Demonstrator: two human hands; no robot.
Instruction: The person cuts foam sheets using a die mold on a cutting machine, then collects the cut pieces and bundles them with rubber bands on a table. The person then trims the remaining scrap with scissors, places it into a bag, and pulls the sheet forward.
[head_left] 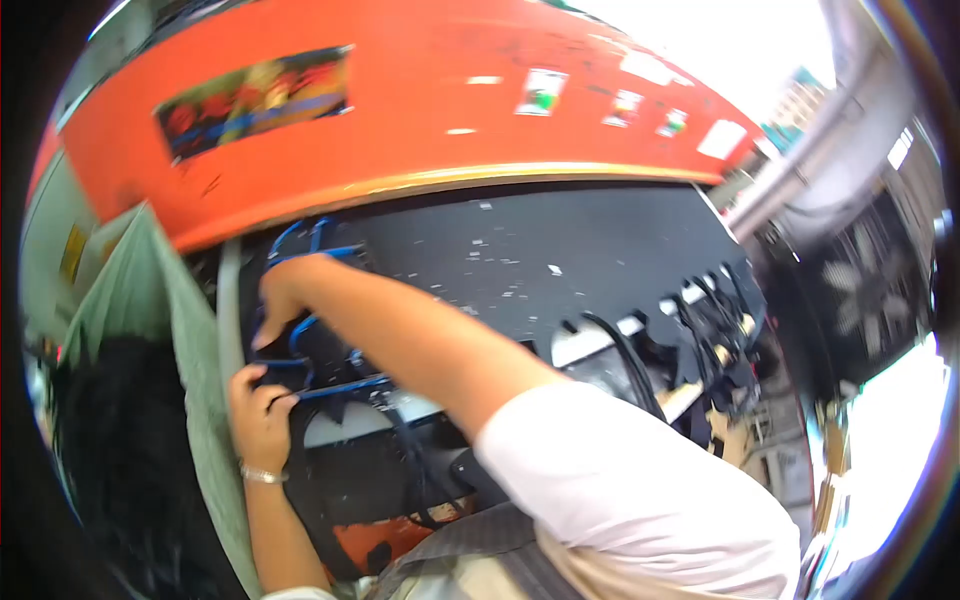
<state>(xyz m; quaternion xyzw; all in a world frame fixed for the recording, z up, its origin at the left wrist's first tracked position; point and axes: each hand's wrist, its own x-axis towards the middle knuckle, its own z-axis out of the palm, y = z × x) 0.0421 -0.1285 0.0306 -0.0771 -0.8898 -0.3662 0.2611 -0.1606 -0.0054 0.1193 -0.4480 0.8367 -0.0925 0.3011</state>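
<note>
Along the far side: orange panel (420,130). Before it, black worktop (610,230). Near left, green cloth (140,265). Toward the right, black straps (700,340). At worktop's left end, blue-edged straps (345,388), partly under the right forearm (420,325). Right hand (287,290) above these, fingers bent downward; grip hidden, cannot tell. Left hand (260,420), nearer, fingers curled at a blue edge; pinch unconfirmed.

the far edge of the black tabletop (620,225) is bordered by an orange panel (400,120), to which a dark picture (255,100) and several pale labels (645,68) are fixed. past the right edge, a large fan (865,300) is seen. beyond the left edge, green cloth (195,360) is draped. bright white light (760,40) is let in past the far right corner.
</note>
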